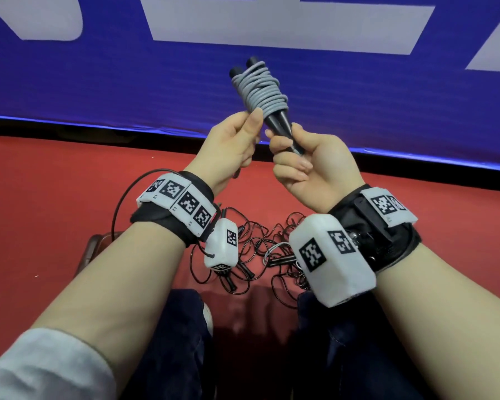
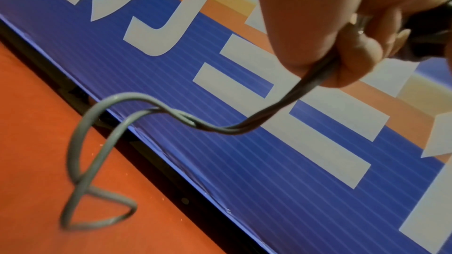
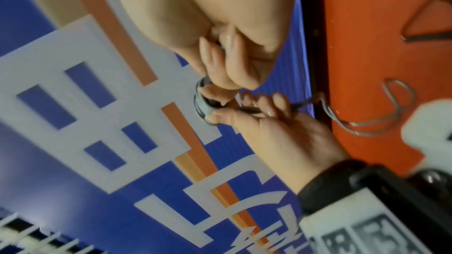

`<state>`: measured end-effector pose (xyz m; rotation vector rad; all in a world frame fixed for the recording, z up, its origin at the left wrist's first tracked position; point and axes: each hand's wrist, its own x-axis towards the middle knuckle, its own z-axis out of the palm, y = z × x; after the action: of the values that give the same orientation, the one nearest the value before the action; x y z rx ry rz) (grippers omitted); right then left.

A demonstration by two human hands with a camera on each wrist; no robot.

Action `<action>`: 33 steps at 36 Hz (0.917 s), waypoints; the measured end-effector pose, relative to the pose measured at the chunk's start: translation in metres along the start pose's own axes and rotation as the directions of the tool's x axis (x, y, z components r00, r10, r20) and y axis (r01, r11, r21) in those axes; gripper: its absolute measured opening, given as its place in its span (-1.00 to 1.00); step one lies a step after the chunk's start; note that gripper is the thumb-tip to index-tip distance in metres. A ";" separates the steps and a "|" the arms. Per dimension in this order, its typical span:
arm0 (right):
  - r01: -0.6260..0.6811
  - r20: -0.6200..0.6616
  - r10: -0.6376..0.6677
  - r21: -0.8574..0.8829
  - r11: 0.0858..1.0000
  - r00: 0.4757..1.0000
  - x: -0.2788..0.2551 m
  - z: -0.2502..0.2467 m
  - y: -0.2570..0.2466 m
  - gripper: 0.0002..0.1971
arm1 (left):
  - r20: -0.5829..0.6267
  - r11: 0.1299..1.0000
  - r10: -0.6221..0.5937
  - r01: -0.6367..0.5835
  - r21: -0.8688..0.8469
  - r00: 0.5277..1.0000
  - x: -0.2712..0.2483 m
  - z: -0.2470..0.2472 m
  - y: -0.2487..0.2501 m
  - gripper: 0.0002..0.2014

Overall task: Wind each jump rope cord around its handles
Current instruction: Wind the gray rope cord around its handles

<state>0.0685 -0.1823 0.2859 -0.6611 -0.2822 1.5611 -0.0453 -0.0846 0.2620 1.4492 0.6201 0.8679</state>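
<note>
Blue banner (image 1: 358,90) walls off space just beyond both hands. Tangled black ropes (image 1: 260,255) on red floor (image 1: 55,197) below wrists, btwn knees. Open floor to left & right.

Grey cord (image 1: 260,90) coiled tight around two black handles (image 1: 274,122) — tilted upward above the grip; a loose doubled tail (image 2: 137,115) hangs below.

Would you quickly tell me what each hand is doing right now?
Left hand: closed, pinching the loose doubled grey cord.
Right hand: closed, gripping the black handles near their narrow ends.
</note>
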 end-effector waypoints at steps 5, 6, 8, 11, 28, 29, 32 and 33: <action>-0.134 0.101 0.118 0.170 0.976 0.988 0.002 -0.003 0.008 -0.61 | 0.163 0.990 -0.024 0.047 -0.134 0.986 0.001 -0.002 -0.001 -0.23; -0.161 0.127 0.137 0.204 0.966 0.982 0.002 -0.003 0.010 -0.61 | 0.212 0.988 -0.002 0.035 -0.153 0.977 0.001 -0.002 0.000 -0.16; -0.198 0.164 0.161 0.241 0.950 0.973 0.001 -0.002 0.014 -0.63 | 0.261 0.975 0.028 0.031 -0.220 0.965 -0.001 -0.003 0.004 -0.19; -0.216 0.166 0.186 0.188 0.958 0.968 0.000 0.001 0.017 -0.63 | 0.223 0.953 0.034 0.036 -0.302 0.974 -0.003 -0.005 0.005 -0.30; 0.047 -0.087 -0.149 -0.697 0.715 0.985 0.009 0.005 0.024 -0.60 | -0.200 0.979 -0.147 0.114 -0.169 0.969 -0.005 0.008 0.004 -0.61; 0.060 -0.087 -0.181 -0.733 0.677 0.980 0.010 0.005 0.026 -0.66 | -0.208 0.981 -0.149 0.117 -0.157 0.967 -0.005 0.009 0.003 -0.59; 0.070 -0.100 -0.237 -0.784 0.617 0.966 0.014 0.002 0.032 -0.78 | -0.213 0.982 -0.156 0.129 -0.136 0.964 -0.004 0.010 -0.001 -0.53; 0.069 -0.107 -0.250 -0.793 0.606 0.962 0.015 0.001 0.032 -0.77 | -0.216 0.983 -0.160 0.135 -0.125 0.963 -0.003 0.010 -0.002 -0.49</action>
<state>0.0415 -0.1713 0.2653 -1.4415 -0.8795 1.1214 -0.0388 -0.0925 0.2602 1.1985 0.8272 0.9410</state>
